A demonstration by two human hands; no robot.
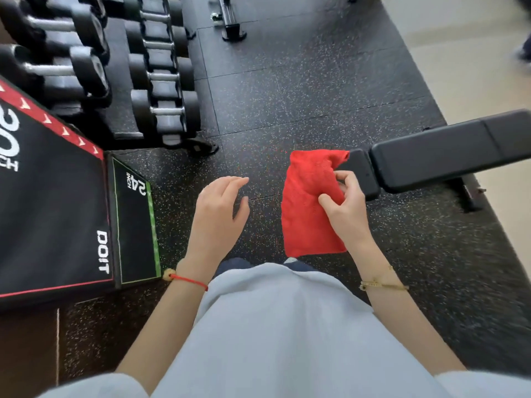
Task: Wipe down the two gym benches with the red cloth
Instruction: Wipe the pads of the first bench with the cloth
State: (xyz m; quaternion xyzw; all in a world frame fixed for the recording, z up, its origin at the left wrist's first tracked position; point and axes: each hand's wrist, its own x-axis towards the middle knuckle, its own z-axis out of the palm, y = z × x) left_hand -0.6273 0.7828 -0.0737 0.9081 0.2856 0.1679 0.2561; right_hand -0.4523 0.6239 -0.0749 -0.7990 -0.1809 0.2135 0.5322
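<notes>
A folded red cloth hangs in the air in front of me, pinched between the thumb and fingers of my right hand. My left hand hovers to the left of the cloth with relaxed fingers, holding nothing. A black padded gym bench stretches from just behind the cloth to the right edge of the view. Its near end lies right behind my right hand's fingers. Only this one bench is in view.
A black plyo box with white lettering stands at the left. A rack of black dumbbells fills the upper left. Speckled black rubber flooring lies ahead, and a metal frame foot sits at the top. Pale floor runs along the right.
</notes>
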